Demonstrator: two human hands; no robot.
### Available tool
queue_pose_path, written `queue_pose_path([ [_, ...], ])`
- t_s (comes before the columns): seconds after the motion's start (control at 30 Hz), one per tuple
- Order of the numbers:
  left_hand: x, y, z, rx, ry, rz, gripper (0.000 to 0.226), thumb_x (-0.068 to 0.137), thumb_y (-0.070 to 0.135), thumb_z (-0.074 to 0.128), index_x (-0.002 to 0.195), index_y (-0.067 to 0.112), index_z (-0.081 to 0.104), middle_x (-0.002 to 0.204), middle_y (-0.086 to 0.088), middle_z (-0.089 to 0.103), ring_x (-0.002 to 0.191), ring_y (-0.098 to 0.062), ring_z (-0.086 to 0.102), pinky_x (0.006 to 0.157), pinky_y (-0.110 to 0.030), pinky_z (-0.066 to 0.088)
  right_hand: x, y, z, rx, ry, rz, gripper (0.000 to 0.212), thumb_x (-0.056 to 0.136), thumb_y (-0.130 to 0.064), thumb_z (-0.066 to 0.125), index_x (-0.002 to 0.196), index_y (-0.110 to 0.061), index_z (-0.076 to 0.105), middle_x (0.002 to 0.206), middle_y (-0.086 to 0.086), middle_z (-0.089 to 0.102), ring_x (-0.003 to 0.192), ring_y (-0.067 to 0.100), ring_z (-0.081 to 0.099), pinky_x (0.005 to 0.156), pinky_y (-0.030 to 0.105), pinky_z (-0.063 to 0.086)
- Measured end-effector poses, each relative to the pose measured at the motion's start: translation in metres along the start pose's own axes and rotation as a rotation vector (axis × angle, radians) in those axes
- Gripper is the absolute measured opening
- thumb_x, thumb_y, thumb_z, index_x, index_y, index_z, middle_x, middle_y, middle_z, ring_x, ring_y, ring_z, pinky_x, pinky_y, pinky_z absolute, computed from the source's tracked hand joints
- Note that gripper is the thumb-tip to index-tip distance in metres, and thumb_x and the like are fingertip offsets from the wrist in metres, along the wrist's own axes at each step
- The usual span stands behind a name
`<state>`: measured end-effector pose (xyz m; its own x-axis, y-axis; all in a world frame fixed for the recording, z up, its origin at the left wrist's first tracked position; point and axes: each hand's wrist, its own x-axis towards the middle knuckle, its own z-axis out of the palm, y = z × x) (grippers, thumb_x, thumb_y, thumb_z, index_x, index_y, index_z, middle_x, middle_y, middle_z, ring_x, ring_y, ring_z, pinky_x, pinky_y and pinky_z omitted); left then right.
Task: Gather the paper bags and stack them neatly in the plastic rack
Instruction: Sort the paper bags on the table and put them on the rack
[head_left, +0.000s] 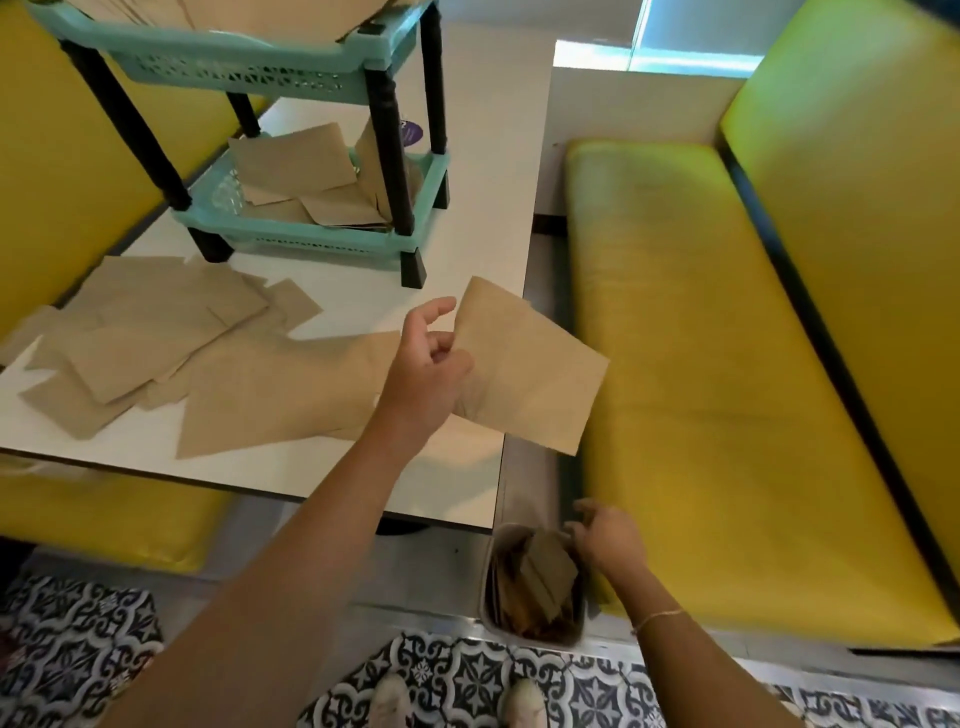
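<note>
Nearest the viewer, on the patterned floor tiles (104, 634), two shoe tips show at the frame's lower edge. Item one: a small bin (535, 587) standing on the floor between table and bench, holding several brown paper bags on end; these are not yet gathered. Item two: the right hand (608, 540), lowered to the bin's rim, fingers loosely curled and reaching toward the bags inside; whether they already pinch one cannot be told, and no bag is seen lifted. Item three: the left hand (426, 369), raised over the table's near corner, thumb and fingers pinching one flat paper bag (530, 369) by its edge, held in the air, overhanging the gap toward the yellow bench (701, 364). Item four: the white table (322, 473), carrying a loose scatter of flat bags (171, 353) overlapping at odd angles across its left and middle portion; none squared up. Item five, farthest: the turquoise plastic rack (311, 234) with dark legs, standing on the table. Its lower tier holds a few bags (306, 176), lying crooked and one propped against a leg, so not neat. Its upper tier appears to hold something brown, mostly cut off by the frame. Assessment: task at an early stage; most bags remain on the table and in the bin, and those racked would need straightening.
</note>
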<state>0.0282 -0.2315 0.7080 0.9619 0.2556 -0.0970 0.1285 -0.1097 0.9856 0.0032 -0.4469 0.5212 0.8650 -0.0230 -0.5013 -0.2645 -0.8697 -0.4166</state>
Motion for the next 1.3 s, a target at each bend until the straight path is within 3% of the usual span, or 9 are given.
queue_pose_path([
  [0.13, 0.000, -0.011, 0.005, 0.007, -0.106, -0.059, 0.039, 0.085, 0.006, 0.050, 0.119, 0.025, 0.050, 0.111, -0.004, 0.063, 0.101, -0.019, 0.057, 0.086, -0.031, 0.046, 0.002, -0.017, -0.032, 0.289, 0.056, -0.038, 0.034, 0.091, -0.033, 0.057, 0.119, -0.013, 0.062, 0.114, 0.006, 0.066, 0.094, 0.020, 0.065, 0.084, 0.031, 0.050],
  [0.3, -0.003, -0.012, 0.018, -0.059, -0.183, -0.123, 0.023, 0.076, 0.017, 0.051, 0.096, 0.024, 0.060, 0.097, 0.002, 0.061, 0.089, -0.014, 0.054, 0.074, -0.028, 0.043, -0.006, -0.039, -0.086, 1.215, -0.186, 0.040, 0.048, 0.093, -0.055, 0.034, 0.116, -0.016, 0.052, 0.099, 0.007, 0.059, 0.083, 0.019, 0.057, 0.070, 0.035, 0.050],
  [0.4, -0.004, -0.012, 0.025, -0.101, -0.257, -0.169, 0.020, 0.086, 0.011, 0.049, 0.098, 0.024, 0.057, 0.100, 0.000, 0.058, 0.094, -0.018, 0.051, 0.074, -0.029, 0.043, -0.005, -0.039, -0.097, 1.195, -0.177, 0.010, 0.043, 0.091, -0.048, 0.047, 0.123, -0.020, 0.046, 0.106, 0.004, 0.057, 0.093, 0.020, 0.055, 0.077, 0.034, 0.049],
  [0.57, -0.005, -0.017, 0.031, -0.269, -0.420, -0.279, 0.041, 0.071, 0.024, 0.050, 0.111, 0.019, 0.056, 0.103, -0.004, 0.058, 0.097, -0.022, 0.051, 0.075, -0.032, 0.045, -0.001, -0.027, -0.095, 1.191, -0.261, -0.061, 0.037, 0.080, -0.031, 0.066, 0.113, -0.021, 0.054, 0.100, -0.003, 0.061, 0.093, 0.017, 0.055, 0.074, 0.030, 0.047],
  [0.73, -0.007, -0.021, 0.042, -0.225, -0.425, -0.321, 0.029, 0.079, 0.018, 0.052, 0.108, 0.019, 0.056, 0.098, -0.001, 0.059, 0.097, -0.022, 0.050, 0.073, -0.032, 0.043, 0.001, -0.008, -0.088, 1.351, -0.392, -0.067, 0.054, 0.061, -0.023, 0.082, 0.110, -0.012, 0.062, 0.102, 0.004, 0.070, 0.091, 0.019, 0.065, 0.070, 0.030, 0.056],
  [0.83, -0.001, -0.022, 0.045, 0.054, -0.260, -0.252, 0.033, 0.090, 0.011, 0.052, 0.121, 0.021, 0.048, 0.106, 0.001, 0.055, 0.103, -0.020, 0.051, 0.079, -0.030, 0.044, 0.007, 0.007, -0.088, 1.159, -0.131, 0.084, 0.023, 0.080, -0.007, 0.068, 0.104, -0.009, 0.064, 0.101, 0.008, 0.068, 0.089, 0.023, 0.062, 0.066, 0.031, 0.052],
  [0.97, 0.008, -0.022, 0.043, 0.275, 0.009, -0.077, 0.039, 0.090, 0.013, 0.055, 0.128, 0.021, 0.047, 0.107, 0.005, 0.053, 0.090, -0.010, 0.052, 0.076, -0.020, 0.041, 0.014, 0.040, -0.076, 0.412, 0.195, 0.148, 0.029, 0.083, 0.003, 0.050, 0.096, -0.012, 0.071, 0.094, 0.013, 0.068, 0.071, 0.024, 0.055, 0.058, 0.028, 0.043],
  [1.1, 0.008, -0.023, 0.043, 0.346, 0.042, -0.005, 0.030, 0.091, 0.012, 0.053, 0.120, 0.021, 0.054, 0.104, 0.007, 0.055, 0.078, -0.001, 0.051, 0.072, -0.014, 0.041, 0.013, 0.050, -0.041, 0.027, 0.099, 0.059, 0.042, 0.082, 0.003, 0.044, 0.107, -0.015, 0.072, 0.106, 0.014, 0.070, 0.092, 0.033, 0.064, 0.078, 0.033, 0.052],
  [1.3, 0.003, -0.026, 0.043, 0.405, 0.042, 0.054, 0.031, 0.092, 0.012, 0.054, 0.121, 0.021, 0.053, 0.106, 0.009, 0.053, 0.086, -0.004, 0.050, 0.062, -0.001, 0.038, 0.020, 0.043, 0.025, -0.245, -0.200, -0.040, 0.045, 0.092, -0.008, 0.040, 0.127, -0.030, 0.057, 0.116, 0.005, 0.065, 0.101, 0.022, 0.062, 0.073, 0.027, 0.046],
])
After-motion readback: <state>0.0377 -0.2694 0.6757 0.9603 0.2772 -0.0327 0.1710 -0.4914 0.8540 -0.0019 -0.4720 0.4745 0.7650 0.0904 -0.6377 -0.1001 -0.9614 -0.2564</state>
